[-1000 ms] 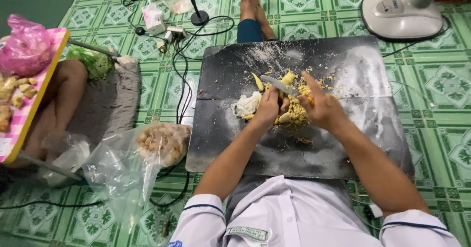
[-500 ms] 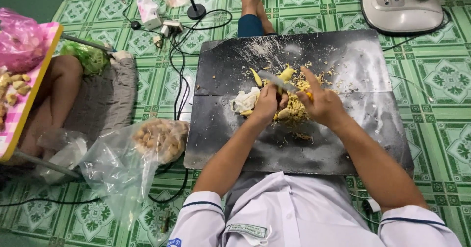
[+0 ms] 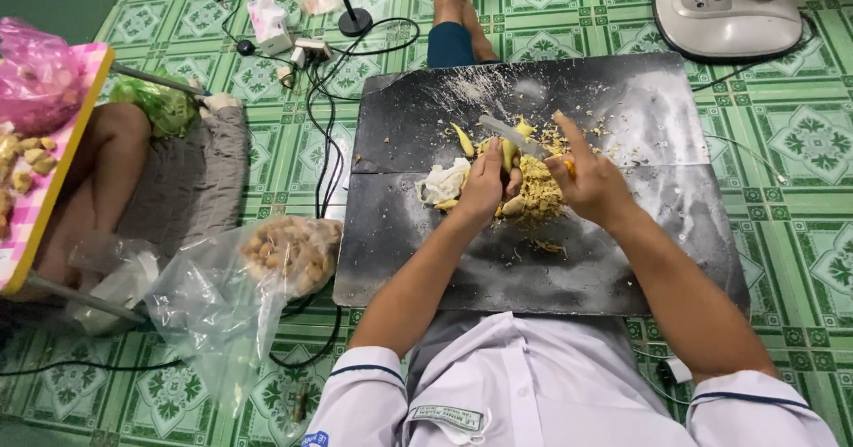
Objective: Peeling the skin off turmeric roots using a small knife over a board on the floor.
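I sit on the floor over a dark, flour-dusted board (image 3: 640, 234). My right hand (image 3: 591, 185) grips a knife (image 3: 511, 136) by its orange handle, the blade pointing up-left. My left hand (image 3: 487, 185) pins a yellow piece of root (image 3: 508, 152) under the blade. A heap of chopped yellow bits (image 3: 538, 194) lies between both hands. A pale white piece (image 3: 442, 183) rests just left of my left hand, and a yellow sliver (image 3: 463, 139) lies above it.
A clear plastic bag of pale lumps (image 3: 289, 251) lies left of the board. Cables and a power strip (image 3: 306, 56) run at the top. A white fan base (image 3: 724, 7) stands top right. Another person's leg (image 3: 98, 171) and a pink tray (image 3: 44, 136) are at left.
The knife blade has shifted slightly over the yellow piece while my left hand stays on it. The view has tilted a little; nothing else moved.
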